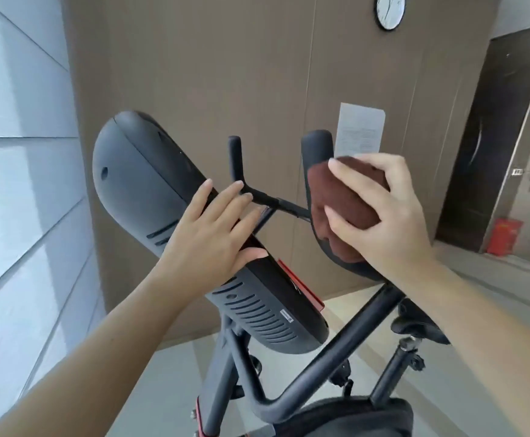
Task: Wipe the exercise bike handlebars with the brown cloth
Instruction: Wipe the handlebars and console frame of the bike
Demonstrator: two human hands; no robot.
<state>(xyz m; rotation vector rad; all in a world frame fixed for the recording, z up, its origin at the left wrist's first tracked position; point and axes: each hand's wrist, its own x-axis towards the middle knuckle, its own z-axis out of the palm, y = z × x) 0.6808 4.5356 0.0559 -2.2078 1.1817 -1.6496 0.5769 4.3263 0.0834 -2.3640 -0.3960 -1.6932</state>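
The black exercise bike stands right in front of me. Its right handlebar (317, 145) curves upward, and my right hand (383, 212) grips the brown cloth (330, 197) wrapped around that bar below its tip. My left hand (213, 234) rests with straight fingers on the edge of the dark console screen (137, 178), thumb tucked under it. The thin left handlebar prong (235, 152) rises behind my left fingers, joined to the other bar by a thin crossbar.
The bike's black frame tubes (345, 339) and saddle (352, 417) fill the lower middle. A brown panelled wall (210, 74) with a paper notice (361, 127) and a clock (389, 11) stands close behind. A window is at left, a dark door and red box (504, 236) at right.
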